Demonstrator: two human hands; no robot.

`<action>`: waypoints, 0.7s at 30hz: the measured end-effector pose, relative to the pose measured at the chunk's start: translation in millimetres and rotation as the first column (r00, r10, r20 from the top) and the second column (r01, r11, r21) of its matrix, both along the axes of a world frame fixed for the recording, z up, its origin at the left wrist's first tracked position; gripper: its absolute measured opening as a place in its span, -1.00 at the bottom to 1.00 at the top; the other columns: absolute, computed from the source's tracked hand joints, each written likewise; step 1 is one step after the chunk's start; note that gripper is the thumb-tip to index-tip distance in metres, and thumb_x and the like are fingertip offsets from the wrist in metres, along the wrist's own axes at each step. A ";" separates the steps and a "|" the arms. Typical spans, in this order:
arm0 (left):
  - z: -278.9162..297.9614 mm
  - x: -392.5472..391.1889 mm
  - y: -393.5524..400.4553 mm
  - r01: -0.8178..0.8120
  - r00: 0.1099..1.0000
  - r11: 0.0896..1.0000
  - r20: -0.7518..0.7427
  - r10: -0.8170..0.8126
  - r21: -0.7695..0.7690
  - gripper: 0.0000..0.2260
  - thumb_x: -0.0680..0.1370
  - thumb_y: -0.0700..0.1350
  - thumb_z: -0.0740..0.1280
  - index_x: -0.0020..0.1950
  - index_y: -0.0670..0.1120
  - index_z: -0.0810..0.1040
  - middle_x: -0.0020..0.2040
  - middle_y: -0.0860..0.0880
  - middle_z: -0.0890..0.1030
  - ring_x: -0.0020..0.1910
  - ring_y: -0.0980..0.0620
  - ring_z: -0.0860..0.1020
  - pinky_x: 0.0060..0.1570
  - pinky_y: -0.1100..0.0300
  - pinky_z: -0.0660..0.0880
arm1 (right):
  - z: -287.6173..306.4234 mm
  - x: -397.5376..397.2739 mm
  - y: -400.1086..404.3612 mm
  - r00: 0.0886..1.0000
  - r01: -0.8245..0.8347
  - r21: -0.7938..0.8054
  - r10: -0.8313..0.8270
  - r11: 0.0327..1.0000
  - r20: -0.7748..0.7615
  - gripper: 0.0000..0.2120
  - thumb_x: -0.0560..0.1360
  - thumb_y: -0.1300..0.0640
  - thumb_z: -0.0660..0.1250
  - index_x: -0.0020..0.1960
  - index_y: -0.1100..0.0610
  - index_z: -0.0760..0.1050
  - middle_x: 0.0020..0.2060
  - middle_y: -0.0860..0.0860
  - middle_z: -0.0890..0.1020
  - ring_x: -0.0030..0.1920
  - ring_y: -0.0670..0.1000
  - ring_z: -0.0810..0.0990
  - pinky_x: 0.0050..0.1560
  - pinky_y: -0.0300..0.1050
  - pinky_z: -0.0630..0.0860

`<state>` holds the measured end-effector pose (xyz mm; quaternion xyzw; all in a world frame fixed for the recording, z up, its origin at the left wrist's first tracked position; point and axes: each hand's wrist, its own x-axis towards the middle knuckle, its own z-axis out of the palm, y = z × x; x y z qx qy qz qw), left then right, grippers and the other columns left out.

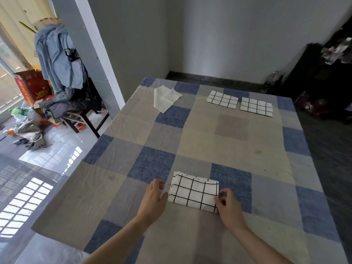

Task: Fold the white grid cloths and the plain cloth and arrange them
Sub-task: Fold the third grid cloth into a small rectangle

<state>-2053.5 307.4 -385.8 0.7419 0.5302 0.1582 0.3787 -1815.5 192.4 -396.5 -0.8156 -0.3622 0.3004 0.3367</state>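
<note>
Near me on the checked tablecloth [192, 130] lies a folded white grid cloth [193, 193], a flat rectangle with black lines, its layered edges showing at the left end; my left hand [154, 199] rests at its left end and my right hand [228, 206] pinches its right near corner. At the far side I see two more folded grid cloths, one [222, 99] just left of the other [256, 107], side by side with a narrow gap. The plain cloth [165, 98] lies far left of them, cream-white, loosely doubled over and not squared.
</note>
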 end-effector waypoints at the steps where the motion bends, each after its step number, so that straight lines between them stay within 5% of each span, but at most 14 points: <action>1: -0.5 2.9 -3.5 0.139 0.988 0.979 -0.090 -0.126 0.150 -0.79 0.54 -0.16 0.26 0.16 0.01 0.38 0.07 0.09 0.44 0.07 0.04 0.42 0.02 0.19 0.39 | -1.9 1.0 3.0 1.000 0.018 -0.006 -0.018 1.000 0.002 -0.83 0.55 0.13 0.35 0.08 0.08 0.38 -0.20 0.00 0.63 -0.26 -0.15 0.57 -0.35 -0.33 0.37; 4: -4.4 16.3 -11.1 0.538 0.834 0.795 -0.316 -0.452 0.282 -0.66 0.51 -0.09 0.18 0.30 0.04 0.40 0.34 0.06 0.38 0.31 0.03 0.33 0.30 0.09 0.33 | -4.6 0.9 7.1 0.999 0.050 -0.032 -0.050 0.998 -0.003 -0.64 0.52 0.14 0.38 0.25 0.13 0.35 -0.19 -0.03 0.59 -0.21 -0.15 0.53 -0.31 -0.35 0.33; 8: -18.4 24.7 -20.2 0.740 0.649 0.642 -0.467 -0.601 0.201 -0.50 0.52 0.02 0.11 0.48 0.06 0.25 0.54 0.03 0.20 0.50 -0.01 0.19 0.47 0.03 0.15 | -3.5 -4.0 6.1 0.990 0.046 -0.031 -0.042 0.998 0.133 -0.54 0.50 0.19 0.39 0.34 0.14 0.33 0.04 -0.01 0.50 -0.04 -0.03 0.52 -0.08 -0.23 0.41; 10: -28.4 19.4 -24.2 0.746 0.617 0.651 -0.515 -0.595 0.141 -0.44 0.50 0.06 0.16 0.51 0.04 0.24 0.54 0.02 0.24 0.49 -0.01 0.27 0.41 0.00 0.30 | -3.7 -8.9 3.0 0.958 -0.064 0.030 0.053 0.997 0.282 -0.57 0.51 0.22 0.34 0.34 0.12 0.34 0.15 0.01 0.43 0.12 0.01 0.50 0.06 -0.18 0.44; 12: -36.3 14.9 -28.9 0.735 0.624 0.662 -0.527 -0.577 0.146 -0.41 0.52 0.10 0.18 0.54 0.00 0.21 0.55 0.01 0.22 0.49 -0.02 0.27 0.40 -0.02 0.22 | -5.3 -18.0 2.3 0.885 -0.273 0.045 0.233 0.961 0.404 -0.57 0.53 0.21 0.26 0.38 0.09 0.34 0.27 -0.02 0.39 0.26 -0.01 0.44 0.21 -0.24 0.37; 16: -40.0 13.5 -34.3 0.724 0.607 0.684 -0.550 -0.573 0.086 -0.42 0.58 0.15 0.14 0.56 -0.01 0.16 0.56 -0.01 0.19 0.52 -0.05 0.19 0.36 -0.01 0.10 | -22.2 -30.8 1.9 0.671 -0.567 -0.145 0.557 0.811 0.490 -0.46 0.62 -0.05 0.03 0.57 -0.06 -0.03 0.55 -0.10 -0.11 0.53 -0.13 -0.14 0.48 -0.22 -0.15; 21: -41.6 18.4 -33.2 0.707 0.577 0.707 -0.586 -0.568 0.010 -0.34 0.53 0.21 0.15 0.57 0.02 0.07 0.56 0.01 0.19 0.52 0.00 0.14 0.38 -0.01 0.01 | -36.3 -7.9 -20.6 0.544 -0.498 -0.403 0.639 0.768 0.544 -0.43 0.56 -0.21 0.05 0.49 0.01 0.29 0.50 -0.03 0.28 0.48 -0.06 0.16 0.43 -0.03 -0.06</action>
